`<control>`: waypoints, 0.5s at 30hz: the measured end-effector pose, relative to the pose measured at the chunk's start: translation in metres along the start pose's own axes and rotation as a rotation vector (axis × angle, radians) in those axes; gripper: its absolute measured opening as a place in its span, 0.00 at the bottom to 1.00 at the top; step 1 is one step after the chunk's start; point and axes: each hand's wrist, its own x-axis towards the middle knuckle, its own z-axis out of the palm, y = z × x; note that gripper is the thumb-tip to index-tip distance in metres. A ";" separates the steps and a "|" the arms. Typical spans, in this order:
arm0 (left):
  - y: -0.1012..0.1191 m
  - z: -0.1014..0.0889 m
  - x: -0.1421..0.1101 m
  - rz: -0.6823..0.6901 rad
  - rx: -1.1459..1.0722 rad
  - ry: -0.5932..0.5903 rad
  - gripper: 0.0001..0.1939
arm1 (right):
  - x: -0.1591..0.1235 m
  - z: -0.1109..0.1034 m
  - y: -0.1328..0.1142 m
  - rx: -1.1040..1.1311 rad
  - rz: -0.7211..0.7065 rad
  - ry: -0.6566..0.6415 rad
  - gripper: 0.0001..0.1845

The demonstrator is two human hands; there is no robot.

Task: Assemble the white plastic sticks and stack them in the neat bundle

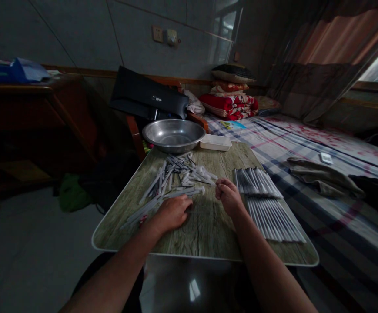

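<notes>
One wooden desk (12,89) stands at the far left with a blue folder (15,71) on top, and a green bag (73,193) lies on the floor beyond it. On a low board table (205,237) with a wood-pattern top, a loose heap of thin white sticks (175,178) spreads across the left half, lying at all angles. The left hand (172,213) rests palm down on the board at the heap's lower edge, fingers curled, just beside the nearest sticks; whether it grips one, I cannot tell. The right hand (229,198) sits near the middle of the board, apart from the left, its fingertips bunched together close to the heap's right end, with nothing visible between them. Just beside it, two neat blocks of white sticks (263,204) lie side by side in tidy rows on the table's right part. Behind these stand a steel basin (174,134) and a white plastic tray (215,142), near the far edge. Further back are a black bag (148,93) and a red quilt (229,106). To the right, a checked bed sheet (306,143) carries a crumpled cloth (322,178), below a brown curtain (332,43).
</notes>
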 end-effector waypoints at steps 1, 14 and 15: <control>-0.003 0.000 0.001 -0.010 0.015 0.016 0.13 | 0.000 0.000 0.000 0.001 0.005 -0.005 0.08; -0.014 0.014 0.013 -0.120 -0.066 0.233 0.13 | 0.000 -0.006 -0.005 0.249 0.026 0.026 0.09; -0.015 0.015 0.014 -0.132 -0.073 0.262 0.13 | 0.001 -0.007 -0.005 0.273 0.023 0.041 0.10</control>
